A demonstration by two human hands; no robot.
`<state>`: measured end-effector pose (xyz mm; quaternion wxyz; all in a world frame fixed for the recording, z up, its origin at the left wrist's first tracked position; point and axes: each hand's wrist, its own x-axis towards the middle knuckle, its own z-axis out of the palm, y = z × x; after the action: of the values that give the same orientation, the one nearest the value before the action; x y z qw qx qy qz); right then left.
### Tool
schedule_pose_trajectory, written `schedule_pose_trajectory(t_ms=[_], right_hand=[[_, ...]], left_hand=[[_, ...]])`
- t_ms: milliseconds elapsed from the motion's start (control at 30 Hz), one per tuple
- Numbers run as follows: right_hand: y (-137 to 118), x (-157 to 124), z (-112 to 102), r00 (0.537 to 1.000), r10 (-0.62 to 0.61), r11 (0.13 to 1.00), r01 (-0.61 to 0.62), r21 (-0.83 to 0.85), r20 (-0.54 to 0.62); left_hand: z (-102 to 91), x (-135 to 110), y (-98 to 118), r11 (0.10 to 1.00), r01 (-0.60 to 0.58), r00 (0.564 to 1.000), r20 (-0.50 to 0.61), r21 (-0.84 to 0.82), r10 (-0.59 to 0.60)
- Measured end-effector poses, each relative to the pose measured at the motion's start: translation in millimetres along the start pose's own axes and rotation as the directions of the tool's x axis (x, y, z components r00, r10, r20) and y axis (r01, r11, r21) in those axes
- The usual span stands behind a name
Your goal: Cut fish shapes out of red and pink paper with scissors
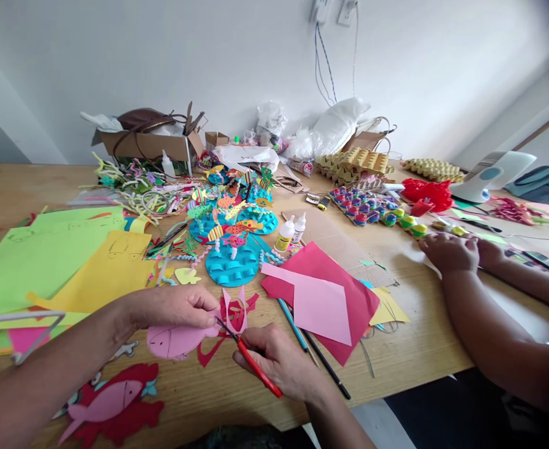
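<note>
My left hand [181, 307] is closed in a pinch on a pink paper fish cut-out [176, 340], holding it just above the wooden table [424, 337]. My right hand [277, 362] grips red-handled scissors [251, 360], whose blades point up-left into the pink and red paper at the fish's tail [234, 312]. A finished pink fish glued on a red fish shape [113, 405] lies at the near left edge.
Red and pink sheets [324, 299] lie right of my hands, with pencils [312, 346] beside them. Green and yellow paper [59, 262] is on the left. Blue discs with paper fish [232, 249], glue bottles [291, 232], egg cartons [354, 161]. Another person's hands [452, 252] rest at the right.
</note>
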<state>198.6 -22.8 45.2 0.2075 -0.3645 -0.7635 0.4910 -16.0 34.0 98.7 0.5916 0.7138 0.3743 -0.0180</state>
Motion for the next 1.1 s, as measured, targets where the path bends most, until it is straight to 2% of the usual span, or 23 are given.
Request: schedule_pose_trajectory(t_ms=[133,233,300,367,400,467,567,600,633,733,833,900,967,1100], right_hand=[[-0.9,1.3,-2.7,1.0,-0.006,1.0,0.006,0.025,0.004],[-1.9,4.6,1.9,0.998,0.046,0.979,-0.035,0.199,-0.05],[-2.4,8.6,8.2,0.989,0.117,0.917,-0.071,0.393,-0.094],[-2.7,13.9,15.8,0.974,0.171,0.829,-0.061,0.555,-0.149],[-2.9,16.8,19.4,0.963,0.193,0.799,-0.044,0.599,-0.187],[-4.2,22.5,25.5,0.947,0.204,0.772,0.001,0.636,-0.248],[-9.0,28.8,31.4,0.927,0.219,0.766,0.03,0.642,-0.304],[-11.0,30.0,32.9,0.925,0.223,0.767,0.028,0.641,-0.307],[-12.9,30.9,34.3,0.926,0.224,0.768,0.024,0.639,-0.304],[-16.3,31.6,38.9,0.93,0.218,0.781,0.017,0.624,-0.297],[-15.4,30.9,42.8,0.933,0.209,0.785,0.019,0.619,-0.294],[-14.2,30.3,43.5,0.934,0.216,0.781,0.01,0.624,-0.284],[-14.0,29.8,42.5,0.936,0.221,0.78,-0.002,0.625,-0.273],[-15.6,29.0,38.6,0.94,0.204,0.789,0.009,0.614,-0.275]], left_hand=[[-4.8,-1.4,1.0,0.999,0.001,1.0,0.011,-0.032,-0.001],[-3.6,-3.6,1.5,0.955,-0.015,0.991,-0.131,-0.297,-0.026],[1.6,-4.0,-0.9,0.834,-0.119,0.954,-0.295,-0.539,-0.054],[10.8,-2.9,-4.4,0.651,-0.271,0.891,-0.44,-0.709,-0.109],[16.5,-1.8,-6.0,0.569,-0.344,0.862,-0.491,-0.747,-0.124],[29.1,0.9,-7.1,0.496,-0.431,0.852,-0.521,-0.754,-0.053],[46.6,6.0,-3.1,0.527,-0.5,0.834,-0.545,-0.687,0.081],[51.0,8.2,-1.1,0.535,-0.528,0.814,-0.573,-0.659,0.098],[54.5,10.8,0.7,0.54,-0.562,0.781,-0.617,-0.627,0.097],[59.7,20.4,3.0,0.553,-0.64,0.635,-0.772,-0.534,-0.011],[60.4,28.8,1.2,0.577,-0.666,0.505,-0.855,-0.473,-0.118],[60.5,31.5,-0.1,0.598,-0.67,0.452,-0.881,-0.44,-0.141],[61.1,32.1,-0.3,0.619,-0.663,0.43,-0.891,-0.422,-0.147],[63.1,32.0,0.9,0.654,-0.637,0.415,-0.896,-0.408,-0.155]])
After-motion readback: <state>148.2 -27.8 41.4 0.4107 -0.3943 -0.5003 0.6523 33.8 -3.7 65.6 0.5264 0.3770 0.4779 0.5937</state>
